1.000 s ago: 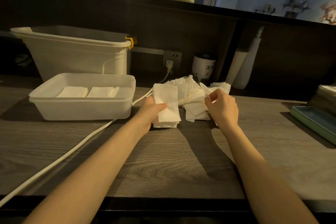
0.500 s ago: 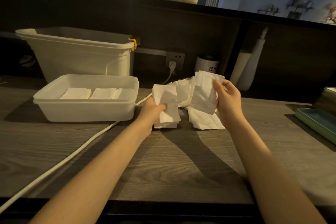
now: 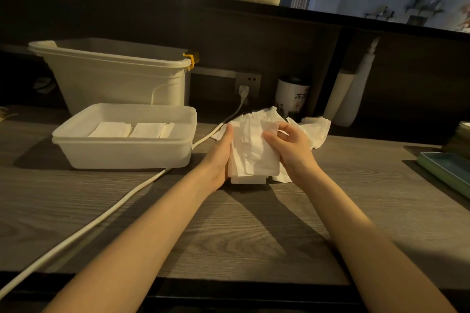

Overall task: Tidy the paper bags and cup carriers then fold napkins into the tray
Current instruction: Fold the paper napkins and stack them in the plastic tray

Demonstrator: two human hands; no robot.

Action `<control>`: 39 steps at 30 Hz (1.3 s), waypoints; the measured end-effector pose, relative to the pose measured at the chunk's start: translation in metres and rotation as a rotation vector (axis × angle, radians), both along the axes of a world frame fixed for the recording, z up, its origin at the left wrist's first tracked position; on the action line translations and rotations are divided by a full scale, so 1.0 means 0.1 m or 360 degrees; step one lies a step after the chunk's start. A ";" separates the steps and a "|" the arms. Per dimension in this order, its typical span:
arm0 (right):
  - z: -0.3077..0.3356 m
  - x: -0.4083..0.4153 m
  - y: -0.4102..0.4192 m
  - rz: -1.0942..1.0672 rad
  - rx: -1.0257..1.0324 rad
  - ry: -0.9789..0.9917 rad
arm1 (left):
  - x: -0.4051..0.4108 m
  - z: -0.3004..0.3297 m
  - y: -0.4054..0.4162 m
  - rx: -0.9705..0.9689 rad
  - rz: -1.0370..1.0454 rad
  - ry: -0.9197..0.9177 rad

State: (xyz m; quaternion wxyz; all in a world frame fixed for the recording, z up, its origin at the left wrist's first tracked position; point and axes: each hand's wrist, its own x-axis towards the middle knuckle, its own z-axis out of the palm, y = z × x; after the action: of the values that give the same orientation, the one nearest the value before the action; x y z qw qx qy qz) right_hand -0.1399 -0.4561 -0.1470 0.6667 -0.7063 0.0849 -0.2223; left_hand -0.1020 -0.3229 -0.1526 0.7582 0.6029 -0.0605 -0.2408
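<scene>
A stack of white napkins (image 3: 251,160) stands on edge on the wooden counter between both hands. My left hand (image 3: 220,157) holds its left side, thumb up along the edge. My right hand (image 3: 290,146) grips the front napkin against the stack from the right. Behind them lies a loose pile of napkins (image 3: 314,127). To the left sits the white plastic tray (image 3: 122,152), with folded napkins (image 3: 132,130) lying flat in it.
A tall white bin (image 3: 114,79) with a yellow clip stands behind the tray. A white cable (image 3: 101,221) runs from the wall socket across the counter toward the front left. A dark-lidded white canister (image 3: 292,96) stands at the back. A green tray (image 3: 447,173) lies at the right edge.
My right hand lifted a napkin from the loose pile and brought it left onto the stack held by my left hand. Both hands now hold the stack together.
</scene>
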 end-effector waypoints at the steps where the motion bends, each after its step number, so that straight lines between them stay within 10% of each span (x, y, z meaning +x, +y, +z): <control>1: 0.00 0.00 0.01 -0.0019 -0.0017 0.0003 | 0.00 0.00 0.00 0.0004 -0.0021 -0.0012; 13: 0.02 -0.02 0.00 0.0111 -0.0148 -0.0194 | 0.00 -0.04 0.01 0.0503 -0.0125 -0.0536; 39: 0.07 -0.06 -0.05 -0.0024 -0.0197 -0.0294 | 0.00 -0.04 0.01 0.0317 -0.0312 -0.0403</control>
State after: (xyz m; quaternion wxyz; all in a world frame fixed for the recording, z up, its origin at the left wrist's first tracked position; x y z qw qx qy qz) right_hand -0.1460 -0.4611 -0.1396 0.6251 -0.7220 0.0145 -0.2962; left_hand -0.1018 -0.3216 -0.1568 0.6541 0.6916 -0.1897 -0.2405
